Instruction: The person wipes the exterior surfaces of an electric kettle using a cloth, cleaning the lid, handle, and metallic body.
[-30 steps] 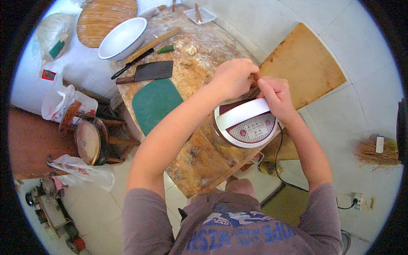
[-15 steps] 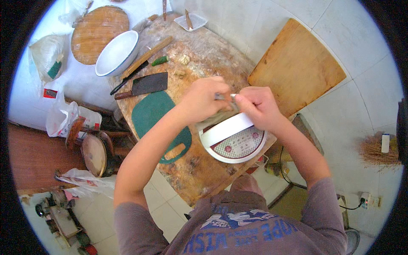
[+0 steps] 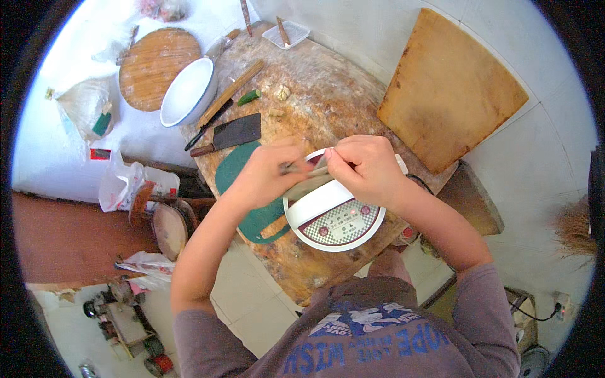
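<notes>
A rounded white kitchen appliance (image 3: 340, 227) with a broad white handle and a checkered control panel stands at the near part of the worktop (image 3: 328, 82). Behind its handle lies a limp greyish-olive cloth (image 3: 306, 185), partly hidden by my hands. My right hand (image 3: 365, 165) is closed over the lid's far side, thumb and fingertip pinched at the cloth's upper end. To the left, my left hand (image 3: 268, 175) is bent over the cloth's other side; motion smears its fingers, and a small greyish bit shows near them.
Left of the appliance lies a green cutting board (image 3: 252, 223). Beyond it are a cleaver (image 3: 236, 132), a cucumber piece (image 3: 249, 96), garlic (image 3: 282, 93), a wooden stick (image 3: 233, 91) and a white basin (image 3: 188, 93). A wooden board (image 3: 450, 88) leans at the right wall.
My left hand has moved apart from my right and lower, toward the left. More of the lid's far rim shows between them. The whole view has shifted slightly.
</notes>
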Demonstrator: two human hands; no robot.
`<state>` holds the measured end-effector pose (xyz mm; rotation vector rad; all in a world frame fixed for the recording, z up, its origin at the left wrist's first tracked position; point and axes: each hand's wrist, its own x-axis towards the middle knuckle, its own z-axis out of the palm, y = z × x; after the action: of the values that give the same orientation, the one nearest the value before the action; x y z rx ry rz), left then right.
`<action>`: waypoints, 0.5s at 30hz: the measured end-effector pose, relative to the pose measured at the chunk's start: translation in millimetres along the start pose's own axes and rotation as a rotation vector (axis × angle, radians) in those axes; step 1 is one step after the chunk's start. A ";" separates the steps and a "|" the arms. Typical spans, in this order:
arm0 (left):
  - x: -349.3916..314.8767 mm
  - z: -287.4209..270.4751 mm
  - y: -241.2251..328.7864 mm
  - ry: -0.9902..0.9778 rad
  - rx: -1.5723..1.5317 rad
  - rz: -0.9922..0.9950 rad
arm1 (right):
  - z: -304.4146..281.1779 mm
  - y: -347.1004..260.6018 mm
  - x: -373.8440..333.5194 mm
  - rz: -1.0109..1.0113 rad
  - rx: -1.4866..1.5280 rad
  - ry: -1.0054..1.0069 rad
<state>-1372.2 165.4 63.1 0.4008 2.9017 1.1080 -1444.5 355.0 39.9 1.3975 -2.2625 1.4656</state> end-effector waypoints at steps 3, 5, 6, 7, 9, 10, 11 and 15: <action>-23.2 -6.5 -10.0 -0.009 -0.085 -0.079 | 5.0 2.6 -1.0 -0.051 0.000 0.009; -21.7 -6.8 -11.2 -0.017 -0.096 -0.094 | 2.3 2.2 1.4 -0.058 0.043 0.025; -15.8 -6.4 -9.4 0.002 -0.017 -0.065 | 1.9 2.1 1.7 -0.087 0.055 0.042; -5.5 -3.2 -5.8 0.015 0.020 -0.046 | 2.0 2.4 -0.5 -0.111 0.066 0.052; 23.1 5.7 1.1 0.049 0.096 -0.010 | 5.2 2.2 -1.0 -0.164 0.071 0.089; 38.5 13.5 4.3 0.062 0.043 0.027 | 4.4 2.0 0.4 -0.200 0.070 0.108; 54.9 22.4 6.7 0.076 -0.012 0.065 | 3.6 2.6 0.3 -0.208 0.056 0.118; 88.7 40.8 -4.3 0.007 -0.114 0.234 | 5.0 2.3 -2.2 -0.184 0.043 0.139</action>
<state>-1454.9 210.4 36.9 0.7492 2.8346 1.2981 -1443.2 352.8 34.6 1.4238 -1.9749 1.5092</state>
